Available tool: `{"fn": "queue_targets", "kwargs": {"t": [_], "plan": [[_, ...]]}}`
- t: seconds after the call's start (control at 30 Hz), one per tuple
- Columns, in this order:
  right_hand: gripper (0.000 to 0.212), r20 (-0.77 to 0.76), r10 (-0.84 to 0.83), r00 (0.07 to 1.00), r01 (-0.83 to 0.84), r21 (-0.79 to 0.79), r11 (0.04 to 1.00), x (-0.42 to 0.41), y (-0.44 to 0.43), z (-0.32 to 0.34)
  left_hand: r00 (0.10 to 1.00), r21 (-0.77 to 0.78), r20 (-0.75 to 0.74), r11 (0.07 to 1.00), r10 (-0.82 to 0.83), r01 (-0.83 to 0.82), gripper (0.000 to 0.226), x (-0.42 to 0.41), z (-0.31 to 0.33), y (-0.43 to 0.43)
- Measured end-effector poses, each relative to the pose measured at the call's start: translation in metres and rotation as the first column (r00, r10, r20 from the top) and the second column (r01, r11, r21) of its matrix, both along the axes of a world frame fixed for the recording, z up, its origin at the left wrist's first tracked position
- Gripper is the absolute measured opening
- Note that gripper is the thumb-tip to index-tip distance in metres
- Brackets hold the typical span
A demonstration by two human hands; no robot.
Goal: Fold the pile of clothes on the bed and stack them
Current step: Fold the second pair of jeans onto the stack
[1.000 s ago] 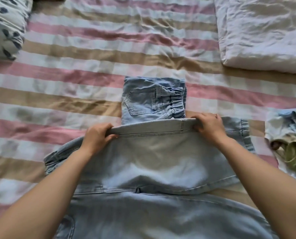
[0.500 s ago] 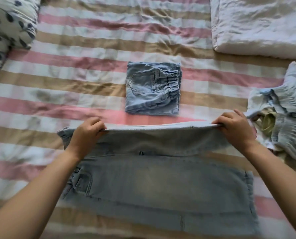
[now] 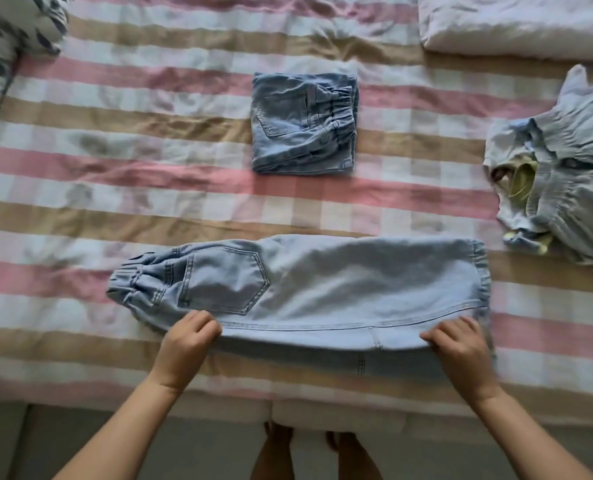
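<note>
Light blue jeans lie sideways across the near part of the striped bed, folded in half lengthwise, waistband at the left and cuffs at the right. My left hand pinches the near seam edge below the back pocket. My right hand grips the same edge close to the cuffs. Beyond them, at the bed's middle, a small pair of jeans rests folded into a square. A heap of unfolded pale blue clothes with a yellow-green piece inside lies at the right.
A white folded duvet fills the far right corner. A leaf-patterned pillow sits at the far left. The bed's near edge runs just below my hands, with the floor and my feet beyond it.
My hands pulled the top half of the jeans toward me and laid it down over the near half; the back pocket now faces up. The view tilted down to the bed's edge.
</note>
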State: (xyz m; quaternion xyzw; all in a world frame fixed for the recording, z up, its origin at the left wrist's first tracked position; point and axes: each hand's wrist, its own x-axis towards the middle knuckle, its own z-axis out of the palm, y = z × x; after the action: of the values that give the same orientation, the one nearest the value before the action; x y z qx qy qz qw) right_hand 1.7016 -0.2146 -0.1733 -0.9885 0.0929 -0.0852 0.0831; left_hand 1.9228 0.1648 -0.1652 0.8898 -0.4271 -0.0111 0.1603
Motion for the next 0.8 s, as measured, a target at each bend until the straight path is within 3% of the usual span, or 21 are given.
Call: {"fn": "queue_targets", "kwargs": {"t": [0.1, 0.23, 0.3, 0.37, 0.47, 0.57, 0.7, 0.8], "plan": [[0.046, -0.095, -0.03, 0.995, 0.026, -0.039, 0.999, -0.019, 0.014, -0.017, 0.997, 0.103, -0.078, 0.995, 0.016, -0.008, 0.019, -0.014, -0.018, 0.007], [0.005, -0.237, -0.016, 0.971, 0.014, -0.009, 1.0, -0.028, 0.022, -0.022, 0.969, 0.275, -0.232, 0.961, 0.079, -0.013, 0.014, -0.018, -0.023, 0.011], [0.015, -0.282, -0.03, 0.959, 0.056, 0.086, 0.995, -0.03, 0.024, -0.021, 0.958, 0.318, -0.265, 0.948, 0.11, -0.021, 0.012, -0.019, -0.019, 0.009], [0.016, -0.238, -0.145, 0.96, 0.189, 0.174, 0.966, -0.029, 0.025, -0.012, 0.95, 0.261, -0.299, 0.965, 0.091, -0.01, 0.019, -0.023, -0.015, -0.012], [0.025, -0.107, -0.465, 0.879, 0.475, 0.298, 0.828, -0.026, 0.024, -0.002, 0.939, 0.068, -0.343, 0.996, -0.034, 0.061, 0.022, -0.046, -0.006, -0.081], [0.026, -0.117, -0.72, 0.684, 0.695, 0.406, 0.594, -0.027, 0.009, -0.001, 0.899, -0.045, -0.39, 0.98, -0.198, 0.196, 0.005, -0.086, 0.0, -0.168], [0.042, -0.258, -0.823, 0.506, 0.809, 0.471, 0.35, -0.025, -0.025, -0.011, 0.851, -0.05, -0.46, 0.964, -0.253, 0.26, 0.015, -0.133, -0.008, -0.252], [0.037, -0.36, -0.794, 0.49, 0.835, 0.454, 0.31, -0.025, -0.044, -0.027, 0.843, 0.065, -0.48, 0.948, -0.244, 0.311, 0.032, -0.162, -0.024, -0.288]]}}
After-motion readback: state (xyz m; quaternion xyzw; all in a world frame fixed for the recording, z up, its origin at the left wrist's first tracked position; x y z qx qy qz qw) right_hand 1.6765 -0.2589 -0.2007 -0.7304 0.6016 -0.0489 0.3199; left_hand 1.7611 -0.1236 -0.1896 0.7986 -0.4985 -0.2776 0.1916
